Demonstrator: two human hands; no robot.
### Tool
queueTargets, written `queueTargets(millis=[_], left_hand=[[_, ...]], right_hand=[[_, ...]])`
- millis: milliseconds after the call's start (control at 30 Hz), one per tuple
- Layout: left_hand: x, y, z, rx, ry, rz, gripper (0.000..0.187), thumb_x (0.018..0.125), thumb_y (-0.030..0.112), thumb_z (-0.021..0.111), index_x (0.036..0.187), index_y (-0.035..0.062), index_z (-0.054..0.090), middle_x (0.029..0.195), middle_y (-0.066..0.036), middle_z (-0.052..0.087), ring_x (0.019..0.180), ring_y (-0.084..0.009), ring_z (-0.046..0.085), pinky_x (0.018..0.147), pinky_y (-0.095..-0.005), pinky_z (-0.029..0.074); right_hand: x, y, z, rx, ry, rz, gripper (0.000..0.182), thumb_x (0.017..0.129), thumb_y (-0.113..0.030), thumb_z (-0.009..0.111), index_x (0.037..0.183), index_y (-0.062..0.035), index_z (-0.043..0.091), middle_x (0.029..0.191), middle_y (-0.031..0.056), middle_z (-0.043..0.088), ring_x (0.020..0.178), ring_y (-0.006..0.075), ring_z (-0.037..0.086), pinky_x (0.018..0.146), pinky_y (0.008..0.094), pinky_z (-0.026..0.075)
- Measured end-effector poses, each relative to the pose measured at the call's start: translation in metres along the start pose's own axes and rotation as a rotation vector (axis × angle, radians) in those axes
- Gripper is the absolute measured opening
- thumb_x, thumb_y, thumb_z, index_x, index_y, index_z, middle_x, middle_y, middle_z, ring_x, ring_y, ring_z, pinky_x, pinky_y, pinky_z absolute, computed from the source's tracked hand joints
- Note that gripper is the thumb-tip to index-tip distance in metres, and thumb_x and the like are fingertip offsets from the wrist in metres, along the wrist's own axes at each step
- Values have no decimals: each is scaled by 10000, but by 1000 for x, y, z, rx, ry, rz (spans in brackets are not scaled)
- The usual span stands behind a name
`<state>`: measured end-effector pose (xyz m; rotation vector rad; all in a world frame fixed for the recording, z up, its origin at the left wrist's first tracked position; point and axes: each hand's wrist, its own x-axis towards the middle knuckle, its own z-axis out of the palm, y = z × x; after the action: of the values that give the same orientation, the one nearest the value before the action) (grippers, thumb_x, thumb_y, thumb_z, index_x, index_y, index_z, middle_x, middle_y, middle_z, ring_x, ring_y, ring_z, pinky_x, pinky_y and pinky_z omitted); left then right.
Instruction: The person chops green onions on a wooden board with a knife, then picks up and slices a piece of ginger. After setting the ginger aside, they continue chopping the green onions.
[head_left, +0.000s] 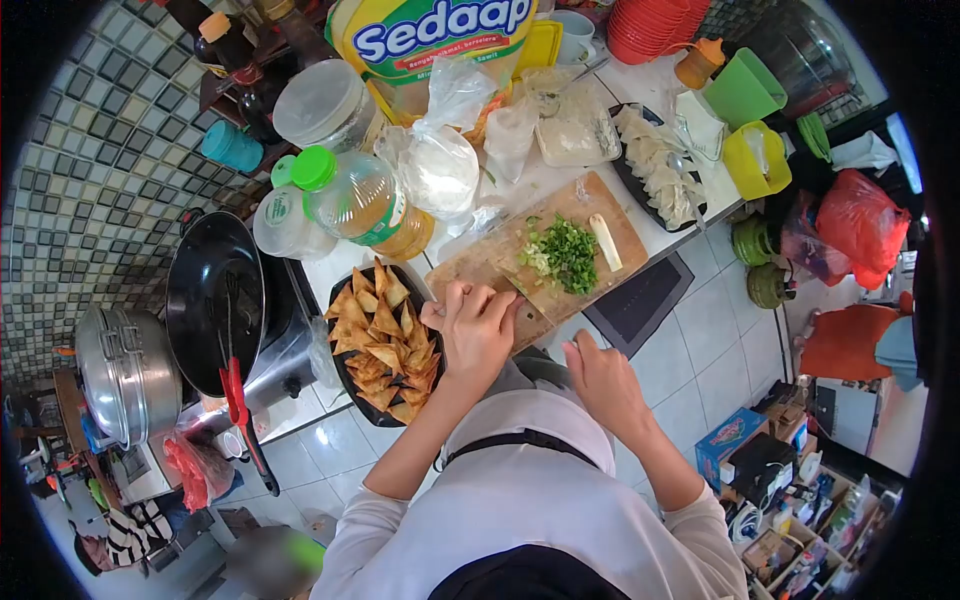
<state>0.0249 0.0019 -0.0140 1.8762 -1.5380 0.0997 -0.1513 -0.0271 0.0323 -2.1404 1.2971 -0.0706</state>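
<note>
My left hand [476, 328] is closed at the lower left end of a wooden cutting board [478, 262], its fingers curled and the thumb toward the board. I cannot tell what its fingers hold. My right hand [606, 384] is curled shut in front of my body, below the board's near edge, with nothing showing in it. Chopped green onion [562, 254] lies in a heap on the board, beside a pale white stalk piece [605, 242]. Just left of my left hand, golden fried triangular pastries [375, 325] fill a black tray [345, 372].
Behind the board stand an oil bottle [362, 205], a bag of white powder [440, 170] and a Sedaap pouch [435, 45]. A black tray of pale wrapped dumplings [655, 160] is at the right. Leftward are a black wok [205, 300], red-handled spatula [236, 400] and metal pot [128, 375].
</note>
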Motion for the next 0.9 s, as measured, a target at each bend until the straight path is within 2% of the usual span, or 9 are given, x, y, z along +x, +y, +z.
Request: queueTargets(millis=[100,167,500,567,700,767,900], left_hand=[[0,1,-1,-34,-12,-10,94,703,148,747,759,163,673,740,35,508,846,-188,486,761,-442,250],[1,2,-4,-25,-36,-9,87,707,133,738,760,152,672,764,22,508,853,-200,483,756,-447,256],[-3,0,-6,-12,-64,2,111,720,98,718,808,146,670,766,17,505,863,-210,481,772,-464,264],[-3,1,-6,11,-49,5,114,700,89,737,779,140,675,737,31,554,859,-202,497,749,-415,242],[-3,0,-5,5,-49,8,109,695,93,742,764,139,672,740,30,555,862,-201,497,749,-414,243],[-1,2,-7,16,-50,-1,106,691,90,742,751,134,666,742,32,556,863,-202,497,749,-412,245],[-3,0,-4,-14,-52,-18,80,714,131,731,731,139,653,745,22,507,856,-206,477,771,-459,248]], right_hand=[[-4,4,-6,67,-40,65,278,975,-261,451,889,-1,497,588,257,543,602,463,558,544,531,424],[3,10,-2,114,-15,-22,323,977,-309,442,873,-11,513,569,253,563,552,448,583,480,509,463],[11,-5,6,-54,176,1,308,966,-310,468,856,-24,505,550,206,571,517,412,578,470,491,450],[12,2,2,42,173,-13,312,965,-314,470,858,-22,498,550,219,563,519,427,568,462,497,436],[10,1,3,134,112,-2,320,968,-312,463,868,-11,498,562,241,557,552,453,562,491,519,427],[9,0,8,285,54,-19,331,974,-309,451,876,4,497,582,266,554,591,476,558,531,537,425],[11,-4,7,301,22,4,337,978,-302,440,880,15,496,597,278,553,611,485,555,553,544,421]])
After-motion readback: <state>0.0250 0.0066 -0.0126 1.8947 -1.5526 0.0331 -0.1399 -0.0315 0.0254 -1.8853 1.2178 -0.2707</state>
